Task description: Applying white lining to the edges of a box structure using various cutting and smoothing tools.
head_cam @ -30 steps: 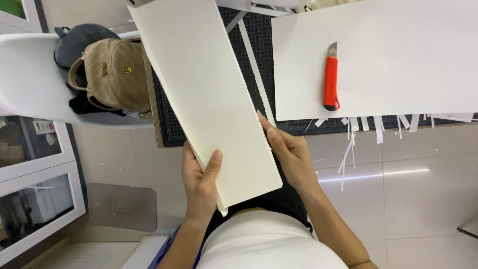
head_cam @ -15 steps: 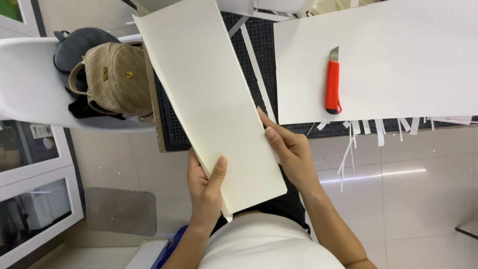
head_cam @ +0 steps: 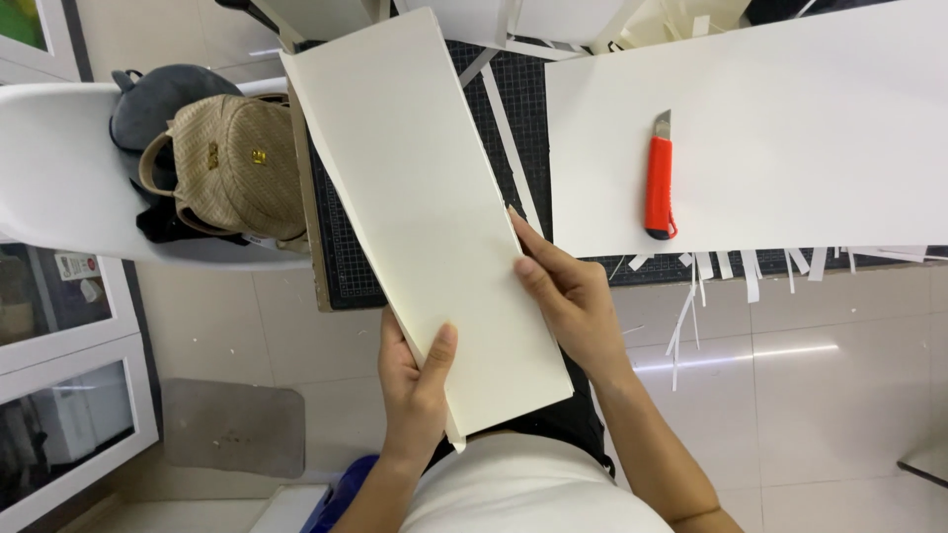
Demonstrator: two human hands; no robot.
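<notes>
Overhead: both hands, left hand [head_cam: 415, 380] and right hand [head_cam: 565, 296], fingers clamped on cream card stack [head_cam: 425, 207]; red knife [head_cam: 658, 178] on white sheet [head_cam: 790, 118], desk's near edge; tiled floor [head_cam: 790, 395].

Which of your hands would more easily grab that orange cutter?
Probably the right hand: the orange cutter lies on the white sheet on its side; the left hand grips the cream board farther away.

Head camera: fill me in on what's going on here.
A person holds a long cream sheet of card in both hands, the left hand gripping its near left edge, the right hand its right edge. A red utility knife lies on a big white sheet over the cutting mat, paper strips around.
</notes>
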